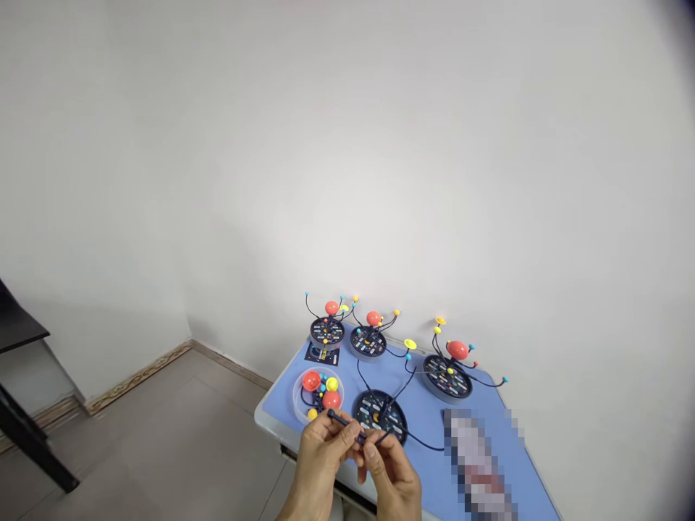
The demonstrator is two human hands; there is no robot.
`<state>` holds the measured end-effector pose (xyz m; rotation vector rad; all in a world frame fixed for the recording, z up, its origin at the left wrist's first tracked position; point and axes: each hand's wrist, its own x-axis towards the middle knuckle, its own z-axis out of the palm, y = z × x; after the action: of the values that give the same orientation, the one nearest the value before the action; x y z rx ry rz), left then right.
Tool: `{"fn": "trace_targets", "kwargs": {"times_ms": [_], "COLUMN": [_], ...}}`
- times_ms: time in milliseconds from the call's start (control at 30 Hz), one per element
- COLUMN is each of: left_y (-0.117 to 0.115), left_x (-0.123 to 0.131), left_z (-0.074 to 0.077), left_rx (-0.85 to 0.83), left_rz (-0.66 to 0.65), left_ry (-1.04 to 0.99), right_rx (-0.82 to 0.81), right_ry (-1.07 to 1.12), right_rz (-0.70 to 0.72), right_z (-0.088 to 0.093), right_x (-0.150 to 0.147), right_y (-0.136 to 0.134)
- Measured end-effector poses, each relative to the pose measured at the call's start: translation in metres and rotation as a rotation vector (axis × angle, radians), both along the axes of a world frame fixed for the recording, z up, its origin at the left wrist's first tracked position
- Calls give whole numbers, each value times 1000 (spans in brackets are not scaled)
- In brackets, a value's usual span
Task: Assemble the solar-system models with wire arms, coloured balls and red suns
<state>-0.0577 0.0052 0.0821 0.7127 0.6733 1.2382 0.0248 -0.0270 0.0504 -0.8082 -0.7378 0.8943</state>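
My left hand [321,456] pinches a thin black plastic rod [339,417] with a small knob at its end, in front of the table's near edge. At the rod's other end are the fingertips of my right hand [394,470], closed on a dark slender part; whether it is the same piece I cannot tell. Just beyond my hands lies a round black base [369,407] with printed labels and several curved black arms, no balls on them. Left of it stands a clear bowl [296,401] holding red half-shells [311,380], yellow and blue pieces and black arms.
Three planet models with red centre balls stand along the wall: a left one [327,336], a middle one [368,346] and a right one [446,383]. A dark printed card [313,353] lies under the left one. A pixelated item [478,463] is on the blue table [420,481].
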Motion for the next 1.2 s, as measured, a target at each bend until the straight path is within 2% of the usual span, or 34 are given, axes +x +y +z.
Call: {"fn": "trace_targets", "kwargs": {"times_ms": [233,467,733,933,1200], "left_y": [-3,-3,1,2,1], "left_x": [-5,-9,-16,-21,-23], "left_z": [1,-4,-7,-8,-12], "left_rx": [-12,28,81,73,172], "left_rz": [-43,-92,-133,-157,-142], "left_ry": [5,-36,110,172,271], "right_rx": [-37,-86,-49,-17,0], "right_ry": [-63,-125,-298,-484,-512], "right_rz": [-25,-41,-100,-27,-69], "right_z": [4,9,7,5,12], "right_x": [2,6,15,28,30], "right_y": [-5,-7,-8,-6,-9]}}
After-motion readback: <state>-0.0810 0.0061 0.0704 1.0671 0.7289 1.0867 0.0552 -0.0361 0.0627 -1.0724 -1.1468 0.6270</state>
